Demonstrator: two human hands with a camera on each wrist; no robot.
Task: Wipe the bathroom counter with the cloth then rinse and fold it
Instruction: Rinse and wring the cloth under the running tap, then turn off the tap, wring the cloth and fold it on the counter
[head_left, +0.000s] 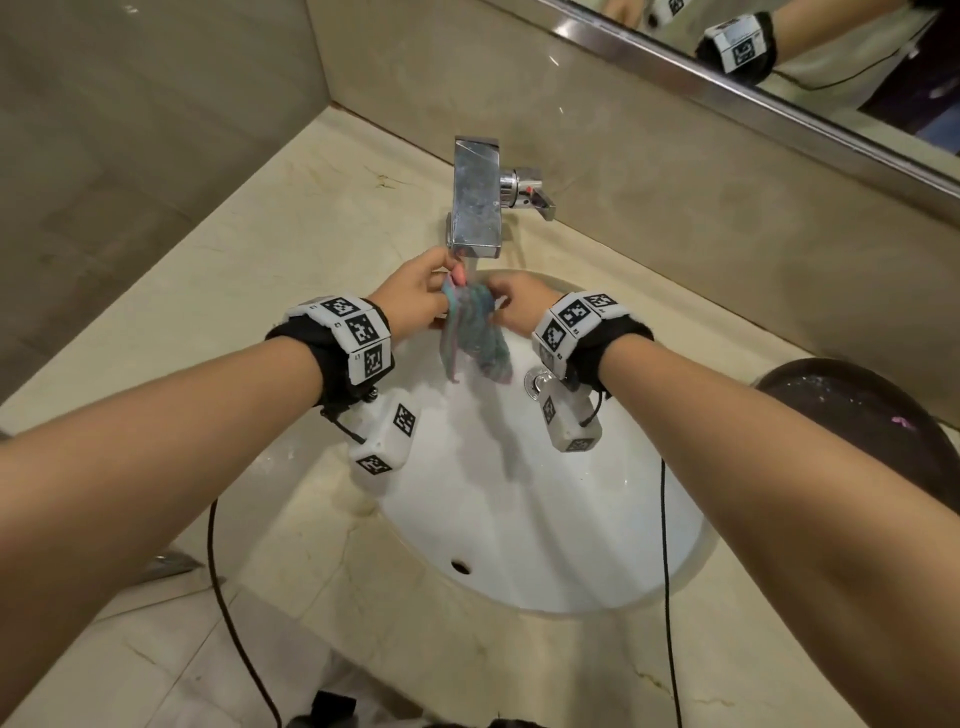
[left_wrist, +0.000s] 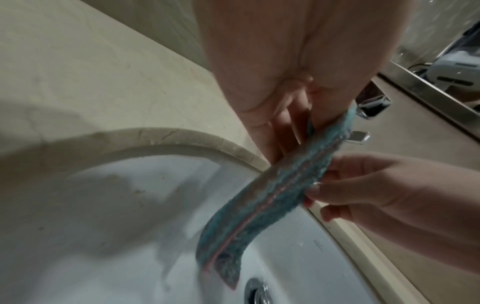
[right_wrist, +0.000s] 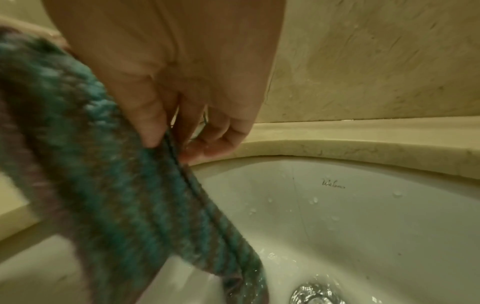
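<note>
left grip (head_left: 415, 291), right grip (head_left: 514, 304) pinch cloth (head_left: 475, 338) top | hanging under faucet (head_left: 475, 202)

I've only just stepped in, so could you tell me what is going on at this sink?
A person is rinsing the cloth under the faucet. The left hand and right hand each pinch its top edge, and it hangs over the white sink, reaching toward the drain, where water is running. It is not folded yet.

Bare forearms; each wrist wears a black strap (head_left: 322, 353) ringed with white marker blocks (head_left: 569, 322), black cables (head_left: 228, 597) trailing below.
</note>
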